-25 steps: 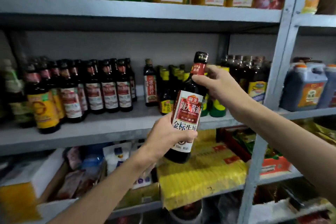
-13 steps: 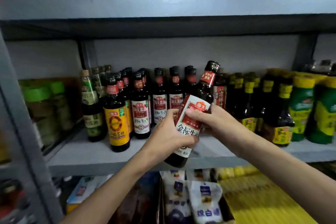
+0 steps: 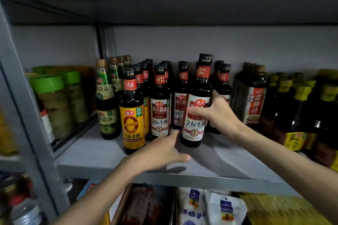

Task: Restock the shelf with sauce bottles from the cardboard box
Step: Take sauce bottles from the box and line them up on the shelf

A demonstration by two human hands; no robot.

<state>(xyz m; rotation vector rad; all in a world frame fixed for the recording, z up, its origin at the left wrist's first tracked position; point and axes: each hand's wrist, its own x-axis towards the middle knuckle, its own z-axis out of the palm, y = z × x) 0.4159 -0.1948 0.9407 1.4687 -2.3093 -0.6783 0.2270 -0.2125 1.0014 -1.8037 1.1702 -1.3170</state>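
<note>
Sauce bottle (image 3: 199, 87) stands upright midway along the grey shelf (image 3: 228, 168), just ahead of the matching bottles (image 3: 160, 113), the right hand (image 3: 217, 113) curled around its label, the left hand (image 3: 161, 151) open, fingers straight, beside its base.

"海天" and "金标生抽" are printed on the held bottle (image 3: 195, 126). "海天酱油" and "金标生抽" are carried by the neighbour bottle (image 3: 159, 115) to its left. "草菇老抽" is shown on the yellow-label bottle (image 3: 132, 126), "豉油" on the green-label bottle (image 3: 107, 119) and "凉拌汁" on the tall bottle (image 3: 255, 104) at right. "绵白" can be made out on a bag (image 3: 192, 212) below.
</note>
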